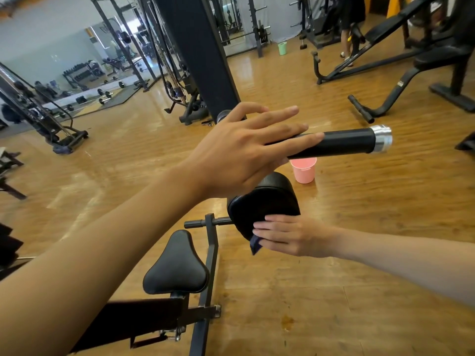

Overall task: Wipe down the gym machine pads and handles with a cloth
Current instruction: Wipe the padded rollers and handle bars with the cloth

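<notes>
- Glossy honey-coloured wooden plank floor (359, 278) fills the gym, with black weight racks and a wall mirror (51, 47) at the far left.
- A black steel machine frame (211, 258) stands in the foreground, carrying a black padded saddle-shaped seat (177, 268).
- Just right of the frame's upright, a black vinyl cylindrical roller pad (267, 199) sits on a short crossbar.
- The right hand (290, 235) lies flat against the near end of the roller pad, fingers straight and close together, pressing a dark blue cloth (255, 246) onto it.
- 1 corner of the cloth hangs out below the fingers.
- Above the pad, a black cylindrical rubber handle (344, 143) with a silver metal end cap (383, 138) runs off to the right.
- The left hand (241, 150) is released, with its fingers straight and spread; they rest over the handle's inner end, not curled round it.
- A pink plastic bucket (304, 170) stands on the floor beyond the pad, partly hidden by the handle.
- A pale green plastic bucket (282, 48) stands far back near the mirror.
- At the upper right are black bench frames and 1 standing person (347, 34).
</notes>
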Demonstrator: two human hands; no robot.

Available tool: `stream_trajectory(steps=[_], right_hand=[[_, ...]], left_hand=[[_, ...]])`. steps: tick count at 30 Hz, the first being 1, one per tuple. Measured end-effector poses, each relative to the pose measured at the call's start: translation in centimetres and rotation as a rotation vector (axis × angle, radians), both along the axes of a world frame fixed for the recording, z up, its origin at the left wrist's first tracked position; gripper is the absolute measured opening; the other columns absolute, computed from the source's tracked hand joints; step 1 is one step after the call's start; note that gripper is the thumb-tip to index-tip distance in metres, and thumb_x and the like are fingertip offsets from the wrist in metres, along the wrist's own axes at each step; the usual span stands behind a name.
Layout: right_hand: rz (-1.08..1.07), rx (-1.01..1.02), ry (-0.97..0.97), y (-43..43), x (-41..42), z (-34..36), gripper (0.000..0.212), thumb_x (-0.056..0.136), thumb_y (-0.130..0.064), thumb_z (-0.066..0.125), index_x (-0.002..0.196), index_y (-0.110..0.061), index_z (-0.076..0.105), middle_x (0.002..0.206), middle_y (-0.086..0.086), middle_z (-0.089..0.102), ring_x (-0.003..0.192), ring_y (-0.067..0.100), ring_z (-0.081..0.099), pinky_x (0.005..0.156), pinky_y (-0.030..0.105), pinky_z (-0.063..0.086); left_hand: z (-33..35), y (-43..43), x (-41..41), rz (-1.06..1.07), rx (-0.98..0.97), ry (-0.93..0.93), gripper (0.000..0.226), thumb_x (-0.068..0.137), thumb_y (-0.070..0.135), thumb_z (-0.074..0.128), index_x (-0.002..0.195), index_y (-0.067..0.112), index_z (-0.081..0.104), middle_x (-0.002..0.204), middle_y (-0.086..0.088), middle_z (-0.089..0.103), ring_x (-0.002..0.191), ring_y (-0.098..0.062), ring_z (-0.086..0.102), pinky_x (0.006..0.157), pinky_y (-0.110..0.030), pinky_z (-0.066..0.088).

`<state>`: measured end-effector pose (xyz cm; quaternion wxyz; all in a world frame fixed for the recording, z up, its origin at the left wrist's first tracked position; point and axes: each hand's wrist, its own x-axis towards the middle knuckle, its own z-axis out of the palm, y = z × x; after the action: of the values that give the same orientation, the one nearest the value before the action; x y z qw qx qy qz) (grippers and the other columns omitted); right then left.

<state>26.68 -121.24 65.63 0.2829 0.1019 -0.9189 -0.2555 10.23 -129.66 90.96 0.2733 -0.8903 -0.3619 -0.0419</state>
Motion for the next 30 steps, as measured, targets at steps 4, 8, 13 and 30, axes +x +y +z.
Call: stream_trajectory(steps=[4,8,13,30], right_hand=[[-0.052,-0.176,0.262,-0.7,-1.6,2.5,0.032,0.103,-0.004,0.061,0.134,-0.006,0.067,0.146,0.015,0.058,0.143,0.028,0.047,0.113,0.045,0.045],[-0.060,-0.026,-0.003,0.3,1.1,-2.9,0.030,0.103,0.000,0.057,0.131,-0.007,0.067,0.150,0.013,0.054,0.144,0.027,0.046,0.125,0.043,0.029],[-0.025,-0.188,0.182,-0.2,0.1,2.3,0.030,0.102,-0.002,0.061,0.132,-0.003,0.068,0.146,0.017,0.057,0.143,0.029,0.048,0.116,0.045,0.042],[-0.078,-0.175,0.151,1.8,2.9,-1.1,0.036,0.101,-0.001,0.063,0.137,-0.006,0.065,0.152,0.012,0.051,0.144,0.026,0.046,0.117,0.043,0.041]], left_hand=[[-0.1,-0.2,-0.2,-0.023,0.012,-0.013,0.047,0.114,0.031,0.029,0.156,0.017,0.047,0.151,-0.007,0.058,0.149,-0.031,0.043,0.114,-0.052,0.036],[-0.2,-0.3,-0.2,-0.018,0.019,-0.015,0.047,0.114,0.030,0.031,0.156,0.017,0.046,0.152,-0.005,0.057,0.150,-0.029,0.042,0.115,-0.052,0.035],[-0.3,0.2,-0.2,-0.018,0.027,-0.015,0.047,0.114,0.030,0.031,0.156,0.017,0.046,0.153,-0.005,0.056,0.150,-0.029,0.041,0.114,-0.053,0.036],[-0.4,0.2,0.1,-0.022,0.032,-0.034,0.047,0.113,0.029,0.031,0.155,0.016,0.047,0.152,-0.006,0.056,0.150,-0.029,0.042,0.112,-0.055,0.036]])
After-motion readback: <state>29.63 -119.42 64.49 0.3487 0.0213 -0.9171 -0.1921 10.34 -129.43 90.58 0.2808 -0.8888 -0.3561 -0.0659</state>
